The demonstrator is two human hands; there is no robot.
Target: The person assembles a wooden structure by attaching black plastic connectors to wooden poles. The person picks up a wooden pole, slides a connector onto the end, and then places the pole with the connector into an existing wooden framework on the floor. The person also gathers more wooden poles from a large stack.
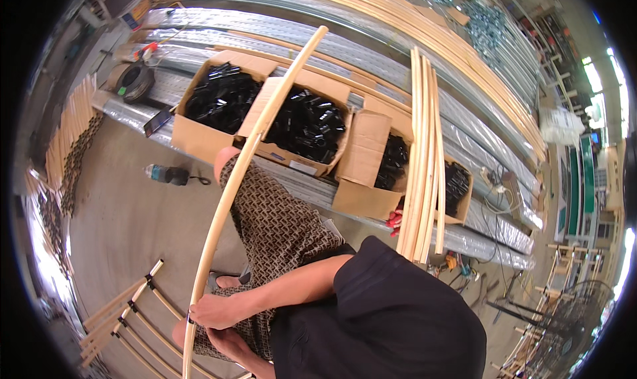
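Observation:
A long pale wood-coloured pole point(219, 226) slants from the lower left up across the boxes; a step in its outline shows beside the middle box. My right hand point(215, 311) is closed around its lower part, next to a small black fitting point(190, 318) on the pole. Just below it is my left hand point(225, 342), close to the pole, its fingers mostly hidden by the right hand and the knee. To the lower left stands a frame of similar rods point(136, 296) joined with black connectors point(133, 306).
Open cartons point(202, 137) of black plastic parts point(308, 124) stand on wrapped metal profiles point(126, 114). Several loose poles point(418, 160) lie across the right cartons. A teal and black power tool point(166, 175) lies on the floor. Stacked rods point(73, 133) are at left, a fan point(577, 319) at right.

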